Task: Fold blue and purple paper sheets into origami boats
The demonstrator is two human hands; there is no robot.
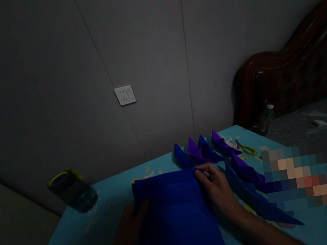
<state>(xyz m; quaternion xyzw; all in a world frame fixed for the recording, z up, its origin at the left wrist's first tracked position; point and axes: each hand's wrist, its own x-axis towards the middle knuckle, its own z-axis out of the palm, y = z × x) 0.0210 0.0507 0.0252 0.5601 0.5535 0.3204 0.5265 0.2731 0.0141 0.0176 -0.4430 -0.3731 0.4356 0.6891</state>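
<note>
A large dark blue paper sheet (177, 211) lies on the light blue table (103, 214) in front of me. My right hand (215, 184) pinches the sheet's far right corner with fingers closed on it. My left hand (135, 216) holds the sheet's left edge, partly under the paper, its fingers dim. Several folded blue and purple paper boats (201, 151) stand in a row at the far table edge. More folded purple and blue paper (249, 183) lies to the right of my right hand.
A dark jar with a green rim (71, 191) stands at the table's left corner. Green-handled scissors (247, 149) lie past the boats. A wall socket (125, 95) is above. A bottle (266, 118) and a wooden headboard (292, 73) are at right.
</note>
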